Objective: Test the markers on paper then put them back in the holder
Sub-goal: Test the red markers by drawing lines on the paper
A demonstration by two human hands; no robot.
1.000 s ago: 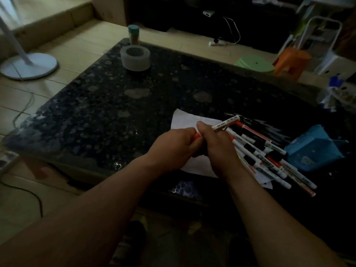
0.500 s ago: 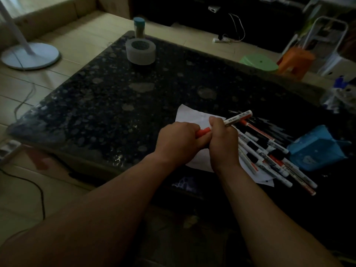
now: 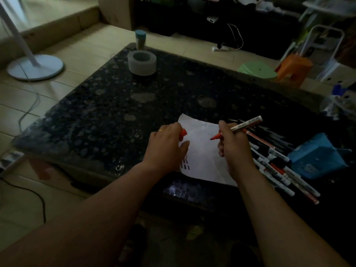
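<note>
Head camera looks down on a dark speckled table (image 3: 115, 112), where a white sheet of paper (image 3: 202, 151) lies near the edge closest to the person, just to the 4 o'clock side of the frame's middle. The left hand (image 3: 165, 145) sits at the paper's 9 o'clock edge, its fingers curled around a red cap (image 3: 183, 133) that pokes out toward 1 o'clock, while the thumb lies on the sheet. The right hand (image 3: 234, 147) is at the paper's 3 o'clock side, fingers closed round 1 uncapped marker (image 3: 244, 125). The marker's white barrel slants up toward 2 o'clock and its red tip points toward 8 o'clock over the sheet; whether the tip touches the paper cannot be told. A few short dark dashes (image 3: 185, 164) mark the sheet at its 7 o'clock corner, just beside the left wrist. A pile of markers (image 3: 273, 160) lies at 3 to 4 o'clock of the paper, and just beside it, further toward 3 o'clock, the blue holder (image 3: 316, 157) rests tilted on the table. At the table's 11 o'clock corner stand a roll of tape (image 3: 142, 62) and, behind it, a small bottle (image 3: 140, 40) with a blue lid. On the floor, a white fan base (image 3: 35, 67) sits at 10 o'clock, and a green stool (image 3: 257, 70) and an orange stool (image 3: 292, 68) at 1 o'clock.
</note>
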